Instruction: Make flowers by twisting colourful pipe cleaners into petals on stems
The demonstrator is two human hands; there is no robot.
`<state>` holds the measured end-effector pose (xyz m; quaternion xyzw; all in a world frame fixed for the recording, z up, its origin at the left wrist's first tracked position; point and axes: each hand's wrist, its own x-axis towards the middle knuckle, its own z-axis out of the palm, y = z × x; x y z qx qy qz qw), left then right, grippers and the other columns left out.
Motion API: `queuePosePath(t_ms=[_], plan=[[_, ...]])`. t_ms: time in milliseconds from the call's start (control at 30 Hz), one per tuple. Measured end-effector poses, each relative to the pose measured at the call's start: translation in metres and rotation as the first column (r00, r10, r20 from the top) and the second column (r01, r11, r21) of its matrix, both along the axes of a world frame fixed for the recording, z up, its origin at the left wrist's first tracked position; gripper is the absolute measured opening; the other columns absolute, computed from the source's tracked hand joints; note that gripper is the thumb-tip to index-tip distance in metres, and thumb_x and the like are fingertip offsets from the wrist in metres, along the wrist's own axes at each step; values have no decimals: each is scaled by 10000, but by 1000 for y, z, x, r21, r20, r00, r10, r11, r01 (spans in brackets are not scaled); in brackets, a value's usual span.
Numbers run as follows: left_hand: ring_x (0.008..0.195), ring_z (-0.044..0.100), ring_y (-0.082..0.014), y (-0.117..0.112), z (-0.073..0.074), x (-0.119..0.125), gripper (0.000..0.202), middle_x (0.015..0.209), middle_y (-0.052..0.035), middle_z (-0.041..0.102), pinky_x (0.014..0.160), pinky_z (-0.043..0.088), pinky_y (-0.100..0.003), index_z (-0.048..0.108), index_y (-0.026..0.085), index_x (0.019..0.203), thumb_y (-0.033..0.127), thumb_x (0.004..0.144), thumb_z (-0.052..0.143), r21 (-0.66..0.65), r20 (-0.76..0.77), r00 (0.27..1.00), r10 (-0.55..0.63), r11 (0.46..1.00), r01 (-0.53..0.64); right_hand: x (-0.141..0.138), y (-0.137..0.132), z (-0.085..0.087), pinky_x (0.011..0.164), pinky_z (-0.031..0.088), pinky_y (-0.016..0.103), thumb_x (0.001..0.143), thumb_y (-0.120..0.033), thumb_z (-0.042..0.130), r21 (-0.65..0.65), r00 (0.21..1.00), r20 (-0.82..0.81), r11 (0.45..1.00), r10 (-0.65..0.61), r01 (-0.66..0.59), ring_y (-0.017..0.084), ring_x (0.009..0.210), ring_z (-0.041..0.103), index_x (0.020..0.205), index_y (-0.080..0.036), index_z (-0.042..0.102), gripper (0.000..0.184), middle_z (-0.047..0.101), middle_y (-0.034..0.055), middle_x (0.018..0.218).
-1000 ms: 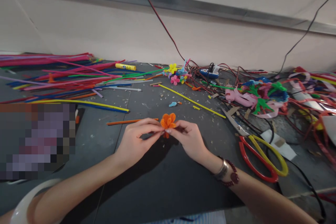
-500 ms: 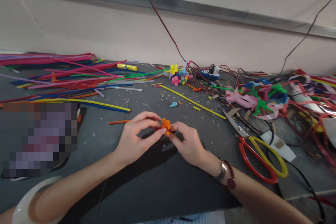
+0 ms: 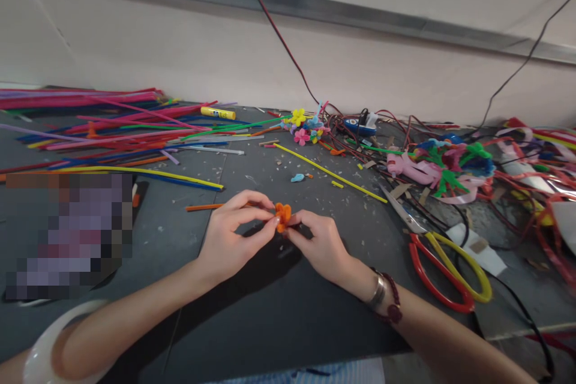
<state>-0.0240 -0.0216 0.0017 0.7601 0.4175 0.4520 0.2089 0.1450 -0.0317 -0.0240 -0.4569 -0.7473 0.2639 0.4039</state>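
Between my two hands, just above the dark table, is a small orange pipe-cleaner flower point(image 3: 283, 216) with looped petals. My left hand point(image 3: 240, 232) pinches its left side between thumb and fingers. From the other side, the thumb and fingertips of my right hand point(image 3: 320, 243) are closed on the flower too. The fingertips hide part of the petals. An orange pipe cleaner point(image 3: 201, 207) lies on the table behind my left hand. Beyond the flower rests a small light-blue piece point(image 3: 297, 178).
Scissors point(image 3: 443, 264) with red and yellow handles lie right of my right hand. Loose pipe cleaners point(image 3: 112, 138) spread across the left back, near a yellow tube point(image 3: 218, 113). Finished flowers point(image 3: 301, 129) sit at the back middle. Cords and a pink pipe-cleaner figure point(image 3: 414, 169) clutter the right.
The orange flower has turned slightly between my fingers, and my left fingertips have shifted a little on its petals. Both hands keep almost the same place.
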Motion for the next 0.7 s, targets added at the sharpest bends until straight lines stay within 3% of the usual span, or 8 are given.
queuePosePath(t_ms=[100, 300, 533, 700], plan=[[766, 581, -143, 0, 0, 0, 117, 820, -28, 600, 723, 475, -260, 649, 182, 669, 176, 751, 565, -1, 3, 1000, -18, 1000, 18, 0, 0, 2, 608, 431, 207, 759, -149, 546, -27, 1000, -13, 1000, 15, -16, 114, 639, 580, 727, -178, 598, 67, 629, -7, 696], [791, 604, -169, 4, 2, -2, 99, 875, -52, 645, 739, 486, -282, 674, 190, 786, 218, 703, 627, -21, -13, 983, -181, 983, 181, 2, 2, 2, 632, 448, 219, 743, -170, 590, -108, 995, -98, 994, 16, -26, 130, 683, 599, 752, -165, 613, 25, 654, 9, 740], [768, 586, -172, 7, 0, -3, 130, 820, -60, 650, 709, 482, -302, 637, 175, 857, 208, 739, 594, -56, -25, 984, -179, 983, 177, 4, 4, -1, 627, 462, 230, 753, -199, 588, -163, 990, -128, 984, 54, -74, 124, 660, 588, 720, -166, 611, 52, 641, 3, 706], [786, 578, -175, 7, 1, -4, 83, 780, -45, 658, 733, 476, -306, 652, 192, 802, 176, 753, 588, -9, -45, 971, -234, 972, 234, 3, 5, -1, 656, 491, 250, 744, -239, 603, -305, 950, -298, 934, 92, -186, 133, 693, 605, 752, -173, 611, 67, 634, 3, 725]])
